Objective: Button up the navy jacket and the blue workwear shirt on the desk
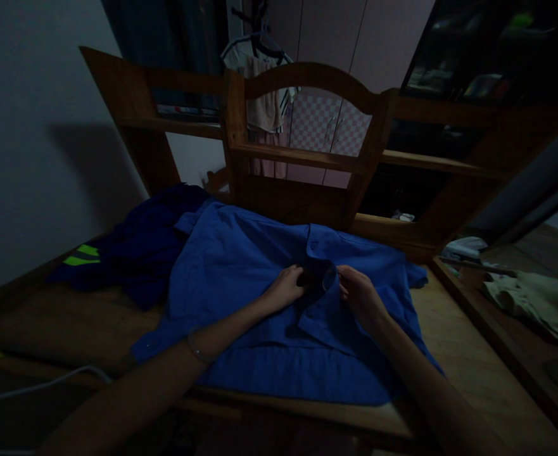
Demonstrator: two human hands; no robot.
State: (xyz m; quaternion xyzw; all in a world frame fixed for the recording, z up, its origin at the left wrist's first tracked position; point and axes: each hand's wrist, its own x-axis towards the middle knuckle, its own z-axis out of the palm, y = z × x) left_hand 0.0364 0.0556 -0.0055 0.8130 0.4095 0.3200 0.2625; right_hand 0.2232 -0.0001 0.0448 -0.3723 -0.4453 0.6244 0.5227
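A blue button-up shirt [240, 266] lies spread over the wooden desk, its front partly open near the middle. My left hand [285, 288] is closed at one front edge of the shirt, fingers curled in at the dark gap. Across the gap, my right hand [357, 291] pinches the other front edge and lifts it a little, so the fabric stands up in a fold between the hands. A round patch shows on the inside of that fold, too dim to make out. Dim light hides the fingertips in part.
Dark navy clothing [145, 247] with a yellow-green strip lies at the left by the wall. A wooden shelf frame [302, 158] rises along the desk's back. Folded pale cloth [535, 304] rests on the right-hand surface. A white cable [45, 383] runs at the lower left.
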